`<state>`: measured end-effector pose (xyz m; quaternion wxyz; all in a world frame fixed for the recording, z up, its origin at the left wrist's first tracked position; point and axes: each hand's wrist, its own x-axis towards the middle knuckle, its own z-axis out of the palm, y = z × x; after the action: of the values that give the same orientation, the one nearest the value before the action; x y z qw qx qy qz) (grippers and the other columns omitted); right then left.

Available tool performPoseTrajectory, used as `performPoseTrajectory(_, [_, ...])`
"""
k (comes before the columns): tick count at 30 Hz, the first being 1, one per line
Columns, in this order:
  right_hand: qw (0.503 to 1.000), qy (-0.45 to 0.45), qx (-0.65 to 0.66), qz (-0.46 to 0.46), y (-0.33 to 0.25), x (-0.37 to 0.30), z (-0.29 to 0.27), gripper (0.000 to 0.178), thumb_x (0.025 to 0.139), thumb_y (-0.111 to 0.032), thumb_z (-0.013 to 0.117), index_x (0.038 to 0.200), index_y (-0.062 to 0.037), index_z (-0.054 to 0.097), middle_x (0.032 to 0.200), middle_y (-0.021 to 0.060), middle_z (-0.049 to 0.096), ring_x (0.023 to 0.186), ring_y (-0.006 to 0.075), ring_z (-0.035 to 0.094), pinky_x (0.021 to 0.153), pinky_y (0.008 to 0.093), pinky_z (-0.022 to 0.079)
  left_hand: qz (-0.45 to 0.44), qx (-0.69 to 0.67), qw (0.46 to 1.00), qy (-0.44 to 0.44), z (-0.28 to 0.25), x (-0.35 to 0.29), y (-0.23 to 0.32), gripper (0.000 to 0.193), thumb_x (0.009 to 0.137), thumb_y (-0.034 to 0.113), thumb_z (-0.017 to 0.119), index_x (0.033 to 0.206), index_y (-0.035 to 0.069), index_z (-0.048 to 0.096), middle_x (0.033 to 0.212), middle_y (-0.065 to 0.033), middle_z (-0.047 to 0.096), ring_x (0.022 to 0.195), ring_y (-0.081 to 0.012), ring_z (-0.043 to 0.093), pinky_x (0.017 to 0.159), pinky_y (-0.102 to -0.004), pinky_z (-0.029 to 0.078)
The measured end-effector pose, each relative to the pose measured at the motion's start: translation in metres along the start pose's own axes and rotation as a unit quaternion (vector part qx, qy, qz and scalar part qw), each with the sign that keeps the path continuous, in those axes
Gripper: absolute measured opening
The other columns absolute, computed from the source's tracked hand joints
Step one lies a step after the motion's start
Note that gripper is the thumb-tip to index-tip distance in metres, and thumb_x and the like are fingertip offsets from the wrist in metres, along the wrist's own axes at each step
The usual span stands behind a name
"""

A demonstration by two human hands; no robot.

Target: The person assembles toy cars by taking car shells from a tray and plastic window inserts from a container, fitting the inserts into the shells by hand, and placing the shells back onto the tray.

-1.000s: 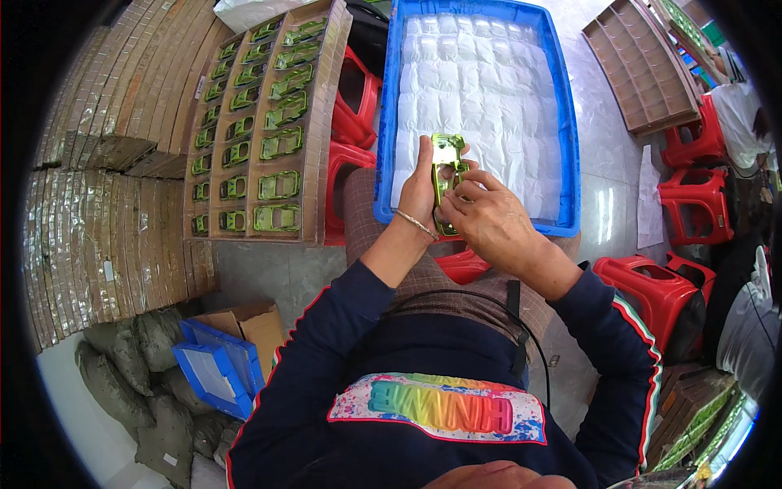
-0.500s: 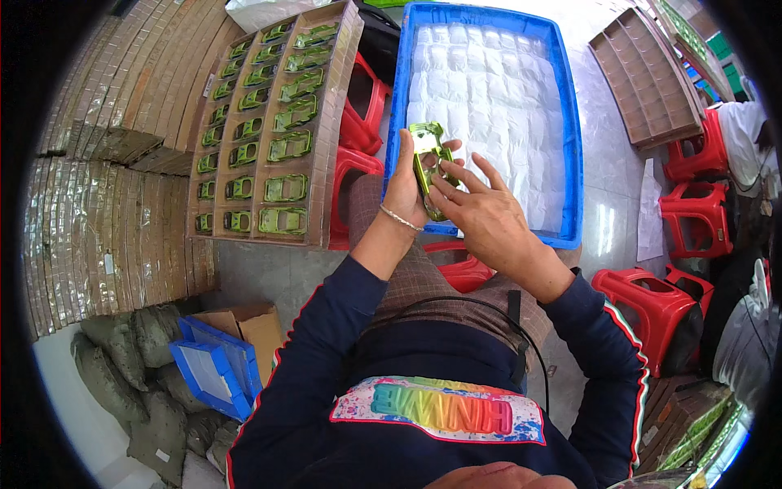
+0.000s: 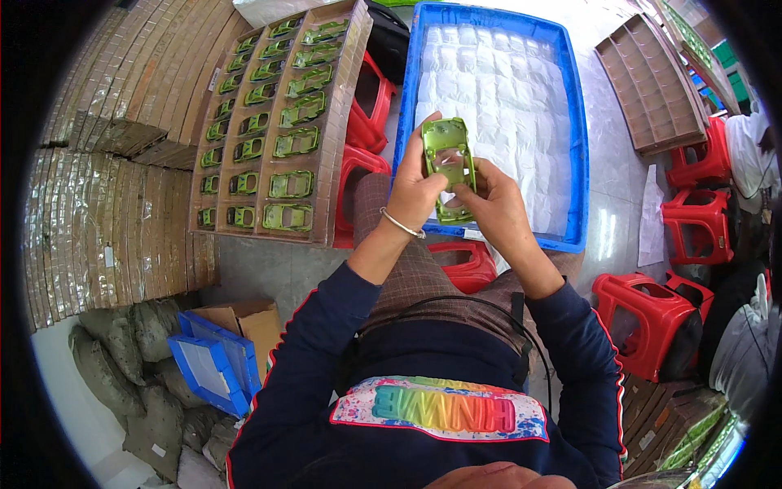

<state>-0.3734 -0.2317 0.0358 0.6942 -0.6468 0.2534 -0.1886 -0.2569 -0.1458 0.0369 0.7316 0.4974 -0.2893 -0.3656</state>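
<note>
Between my two hands is a shiny green toy car body shell (image 3: 445,138), held over the near part of a blue crate (image 3: 580,163). My left hand (image 3: 413,189) grips the shell along its left side, thumb on its lower part. On the opposite edge, the thumb and fingers of my right hand (image 3: 498,201) close on it. White padded wrapping (image 3: 497,90) in a grid of small bulges fills the crate. To the left, a brown compartment tray (image 3: 324,179) carries rows of similar green car shells (image 3: 291,184).
Stacked brown trays (image 3: 106,236) rise at the left. Red stools (image 3: 652,318) stand at the right, others beneath the tray and crate. Another brown divided tray (image 3: 648,81) is at the far right. Grey sacks (image 3: 155,424) and small blue bins (image 3: 208,371) lie lower left.
The car shell has been turned so its broad face shows more. My right hand has shifted from touching its surface with spread fingers to gripping its right edge.
</note>
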Motion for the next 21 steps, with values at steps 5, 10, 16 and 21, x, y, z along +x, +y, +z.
performPoseTrajectory(5, [0.999,0.029,-0.005,0.015,-0.007,0.0,-0.003,0.029,0.086,0.001,0.06,0.115,0.0048,0.058,0.086,0.0148,0.069,0.074,0.0175,0.069,0.065,0.0291,0.054,0.011,0.204,0.979,-0.008,0.002,-0.004,-0.003,0.064,0.078,-0.012,0.053,0.137,0.001,0.032,0.123,-0.0123,0.055,0.112,-0.0159,0.055,0.093,-0.0299,0.047])
performPoseTrajectory(10, [0.988,0.04,-0.145,-0.032,-0.009,0.0,-0.003,0.031,0.081,0.0,0.062,0.113,0.0033,0.061,0.079,0.0198,0.068,0.07,0.0217,0.069,0.062,0.0307,0.052,-0.004,0.228,0.972,0.052,0.004,-0.009,-0.016,0.058,0.079,-0.011,0.056,0.132,0.002,0.037,0.109,-0.0111,0.06,0.101,-0.0171,0.061,0.084,-0.0295,0.051])
performPoseTrajectory(16, [0.924,-0.049,-0.38,-0.01,-0.015,0.009,-0.023,0.051,0.078,-0.017,0.071,0.125,-0.0022,0.055,0.087,0.0192,0.069,0.078,0.0342,0.068,0.07,0.0404,0.052,0.018,0.305,0.947,0.097,0.001,-0.005,-0.031,0.062,0.075,-0.009,0.057,0.133,0.005,0.038,0.105,-0.0192,0.063,0.091,-0.0296,0.067,0.075,-0.0363,0.055])
performPoseTrajectory(21, [0.929,-0.017,-0.192,-0.315,-0.13,0.001,-0.042,0.089,0.064,-0.022,0.086,0.139,-0.0027,0.042,0.134,0.0143,0.053,0.117,0.0251,0.055,0.101,0.0367,0.04,-0.049,0.096,0.985,0.137,-0.035,-0.012,-0.029,0.056,0.075,-0.011,0.055,0.127,0.001,0.041,0.109,-0.0161,0.061,0.09,-0.0229,0.066,0.067,-0.0315,0.06])
